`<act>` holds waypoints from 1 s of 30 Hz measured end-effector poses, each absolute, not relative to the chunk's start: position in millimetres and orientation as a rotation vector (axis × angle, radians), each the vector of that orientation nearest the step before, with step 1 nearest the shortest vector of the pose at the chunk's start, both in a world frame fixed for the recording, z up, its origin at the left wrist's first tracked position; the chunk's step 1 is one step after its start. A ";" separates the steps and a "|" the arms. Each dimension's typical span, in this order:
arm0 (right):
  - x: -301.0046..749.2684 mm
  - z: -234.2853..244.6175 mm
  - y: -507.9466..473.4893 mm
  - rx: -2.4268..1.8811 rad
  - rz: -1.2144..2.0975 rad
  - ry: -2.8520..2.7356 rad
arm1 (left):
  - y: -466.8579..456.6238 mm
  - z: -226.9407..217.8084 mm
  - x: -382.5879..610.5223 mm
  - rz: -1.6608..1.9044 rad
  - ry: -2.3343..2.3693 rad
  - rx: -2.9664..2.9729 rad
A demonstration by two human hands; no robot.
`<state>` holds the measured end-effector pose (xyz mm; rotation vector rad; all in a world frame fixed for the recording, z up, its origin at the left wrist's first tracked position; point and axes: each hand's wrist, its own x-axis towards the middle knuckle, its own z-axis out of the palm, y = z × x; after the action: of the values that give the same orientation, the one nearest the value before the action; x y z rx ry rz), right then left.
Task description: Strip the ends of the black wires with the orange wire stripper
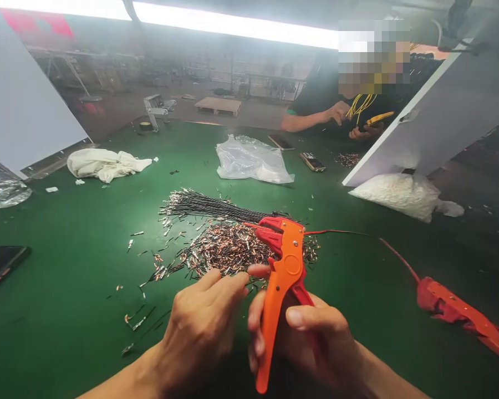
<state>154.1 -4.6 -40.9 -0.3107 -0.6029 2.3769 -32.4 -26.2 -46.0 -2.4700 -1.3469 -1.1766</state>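
My right hand (303, 338) is wrapped around the handles of an orange and red wire stripper (283, 277), held upright over the green table (66, 266). My left hand (203, 321) sits just left of the tool, fingers pinched together near its body; what it pinches is too small to see. A thin red wire (341, 231) runs from the tool's jaws to the right. Behind the tool lie a bundle of black wires (216, 208) and a heap of stripped copper and insulation bits (224, 249).
A second orange stripper (461, 313) lies at the right. A clear plastic bag (251, 160), white cloth (103, 164), white bag (399, 194), two phones (311, 161) and a dark tablet (0, 263) rest on the table. Another person (341, 111) opposite handles yellow wires. White panels lean at both sides.
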 end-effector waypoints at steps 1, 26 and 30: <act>154.9 -40.3 -4.6 -0.292 2.383 -0.597 | -27.0 -44.6 -31.2 -1.202 -1.341 -2.505; 172.4 -49.8 6.1 -0.410 2.276 -0.993 | -7.3 -40.6 -57.6 -1.271 -1.421 -2.496; 179.7 -49.3 5.9 -0.449 2.255 -1.133 | -4.7 -26.5 -73.3 -1.448 -1.525 -2.115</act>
<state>179.7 5.9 -49.3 -0.4494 -1.1334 2.2547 -73.3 -4.7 -26.5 -2.1152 -1.5255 -1.4483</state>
